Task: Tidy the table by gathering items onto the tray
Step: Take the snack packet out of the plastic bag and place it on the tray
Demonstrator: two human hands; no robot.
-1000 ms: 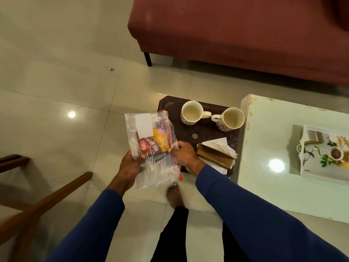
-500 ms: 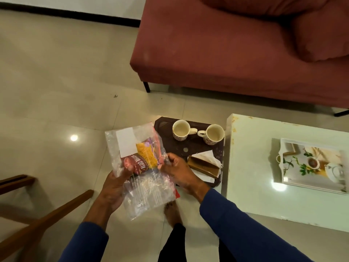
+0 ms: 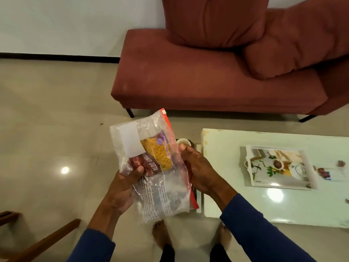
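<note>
Both hands hold one clear plastic bag point(image 3: 151, 167) in the air over the floor, in front of the body. Left hand point(image 3: 122, 188) grips the bag's left side, thumb pressed on the front over the snack packet point(image 3: 153, 157) inside. Right hand point(image 3: 198, 171) pinches the right edge along the red zip strip point(image 3: 168, 121); its fingers behind the bag are hidden.

Bag's long axis runs roughly upright, leaning slightly, the zip strip along its right edge from top to bottom. The snack packet sits in the upper half; the lower half looks slack.

White tray point(image 3: 279, 167) lies on the pale bench point(image 3: 236, 205), to the right of the hands and well apart from the bag. The right hand is the nearer one to it.

Behind the bag a cup rim point(image 3: 183, 141) shows on a dark surface; most of that is hidden.

Judgement: the bag is in hand but not yet on the tray. The coming move is a carry to the right, across the bench's near-left corner. The slack plastic may sag or swing, so a two-sided hold seems sensible until it is over the tray.
</note>
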